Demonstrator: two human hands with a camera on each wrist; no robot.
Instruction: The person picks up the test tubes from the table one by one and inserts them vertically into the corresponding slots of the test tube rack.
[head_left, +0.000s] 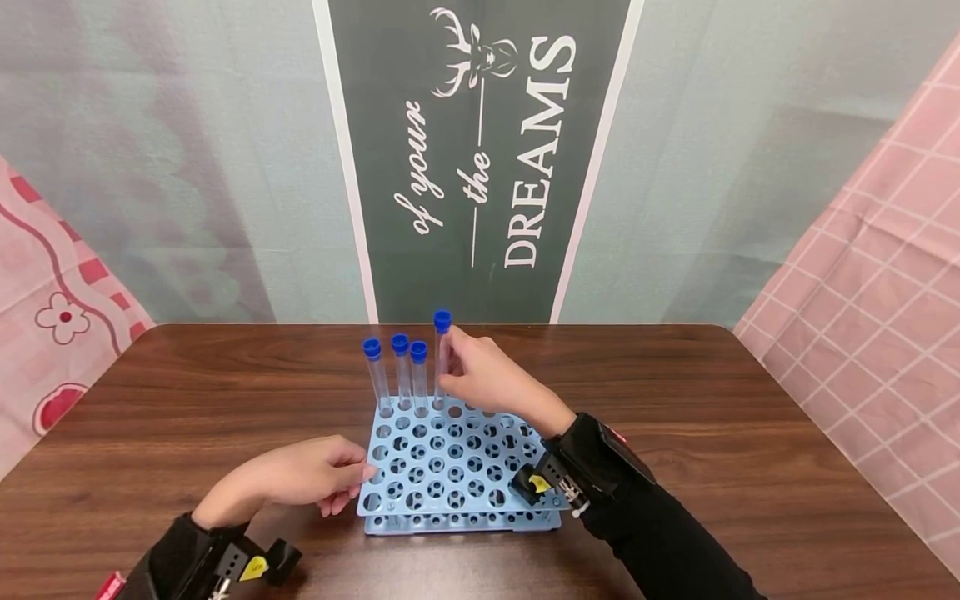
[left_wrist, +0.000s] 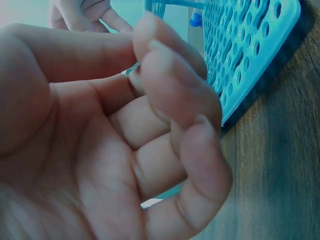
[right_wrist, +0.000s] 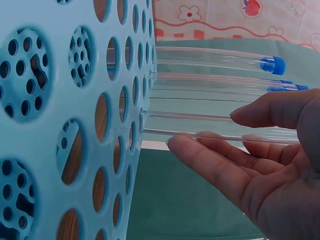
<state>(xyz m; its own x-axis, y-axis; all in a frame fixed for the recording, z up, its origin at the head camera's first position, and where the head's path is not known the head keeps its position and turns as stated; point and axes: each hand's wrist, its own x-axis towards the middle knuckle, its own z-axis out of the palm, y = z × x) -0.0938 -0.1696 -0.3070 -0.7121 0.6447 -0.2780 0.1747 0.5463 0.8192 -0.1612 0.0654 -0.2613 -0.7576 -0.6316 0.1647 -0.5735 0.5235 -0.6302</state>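
Observation:
A light blue test tube rack (head_left: 435,503) with rows of round holes stands on the table. In its back row, three clear test tubes with blue caps stand upright: the leftmost tube (head_left: 379,385), a second tube (head_left: 403,382) and a third tube (head_left: 420,385). My right hand (head_left: 487,371) pinches a fourth capped test tube (head_left: 440,360) between thumb and fingers; its lower end is at a back-row hole. My left hand (head_left: 315,471) grips the rack's left edge, thumb on top. In the left wrist view, curled fingers (left_wrist: 200,150) hide the contact.
The brown wooden table (head_left: 675,392) reaches out on both sides of the rack. Behind it hangs a grey-green cloth with white lettering (head_left: 540,142). Pink patterned cloths (head_left: 885,275) hang at the sides. Black wrist mounts (head_left: 600,458) sit on both forearms, the right one above the rack.

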